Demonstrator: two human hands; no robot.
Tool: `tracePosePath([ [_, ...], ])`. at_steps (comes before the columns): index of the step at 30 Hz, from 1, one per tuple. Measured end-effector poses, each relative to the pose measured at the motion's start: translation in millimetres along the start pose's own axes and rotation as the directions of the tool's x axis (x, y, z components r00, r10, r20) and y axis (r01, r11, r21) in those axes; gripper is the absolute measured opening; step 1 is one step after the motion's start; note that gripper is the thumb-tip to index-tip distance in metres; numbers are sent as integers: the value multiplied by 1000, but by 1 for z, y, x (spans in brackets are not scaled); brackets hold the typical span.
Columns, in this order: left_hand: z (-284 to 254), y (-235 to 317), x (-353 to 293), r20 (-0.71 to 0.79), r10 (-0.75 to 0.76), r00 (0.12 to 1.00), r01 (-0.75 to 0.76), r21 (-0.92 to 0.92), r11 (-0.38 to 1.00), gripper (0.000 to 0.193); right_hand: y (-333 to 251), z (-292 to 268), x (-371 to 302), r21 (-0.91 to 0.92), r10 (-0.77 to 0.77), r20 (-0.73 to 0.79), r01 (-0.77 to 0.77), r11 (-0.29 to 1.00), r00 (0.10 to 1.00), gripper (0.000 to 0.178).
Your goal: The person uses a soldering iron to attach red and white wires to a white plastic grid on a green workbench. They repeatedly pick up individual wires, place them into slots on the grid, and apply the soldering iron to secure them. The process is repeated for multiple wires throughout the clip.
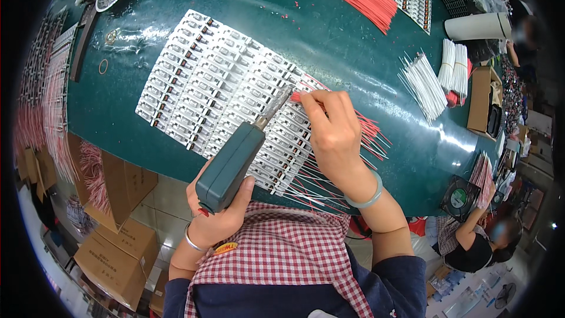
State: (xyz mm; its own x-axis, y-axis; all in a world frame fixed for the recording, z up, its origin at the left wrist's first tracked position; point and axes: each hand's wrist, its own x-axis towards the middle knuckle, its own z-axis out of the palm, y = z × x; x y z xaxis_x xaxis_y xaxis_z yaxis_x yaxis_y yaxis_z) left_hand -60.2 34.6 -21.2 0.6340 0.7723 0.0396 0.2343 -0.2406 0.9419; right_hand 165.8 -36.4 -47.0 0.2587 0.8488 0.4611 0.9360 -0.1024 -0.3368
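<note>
The main risk sits where the metal tip [275, 108] of the green tool [231, 166] points close to the pinching fingertips of the right hand [334, 135]; if the tip is hot, a small slip could burn a finger or mark the white board panel [206, 76]. Whether tip and wire touch cannot be told. The loose red wires [369, 131] and white wires [315, 193] fan out past the panel's right and lower edges — a wrist brushing them could tug ends out of line.

The panel lies flat on the green surface [406, 153], with the tool slanting above its lower middle. The left hand [219, 217] wraps the tool's body from below, thumb along its side. The right hand comes in from the lower right, wrist bent, thumb and forefinger pressed together on red wire ends near the panel's upper right edge.
</note>
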Motion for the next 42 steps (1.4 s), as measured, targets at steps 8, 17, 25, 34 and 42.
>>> tracePosePath([
  [8,-3,9,7,61,-8,998,6,32,999,20,-1,-2,2,-4,6,31,-6,1000,999,36],
  [17,-6,10,-3,44,-125,991,125,12,992,21,-1,-3,3,-9,11,34,-10,1000,999,35],
  [25,-8,2,-8,-20,-8,1000,9,39,999,23,-2,0,2,-14,16,14,-15,1000,1000,34],
  [34,-13,-2,-14,3,4,1000,-5,82,997,24,-8,0,-6,42,-16,-55,18,999,998,34],
  [42,-10,0,-14,20,-67,998,67,-22,998,25,-10,0,-4,-2,-18,-11,18,1000,1000,30],
])
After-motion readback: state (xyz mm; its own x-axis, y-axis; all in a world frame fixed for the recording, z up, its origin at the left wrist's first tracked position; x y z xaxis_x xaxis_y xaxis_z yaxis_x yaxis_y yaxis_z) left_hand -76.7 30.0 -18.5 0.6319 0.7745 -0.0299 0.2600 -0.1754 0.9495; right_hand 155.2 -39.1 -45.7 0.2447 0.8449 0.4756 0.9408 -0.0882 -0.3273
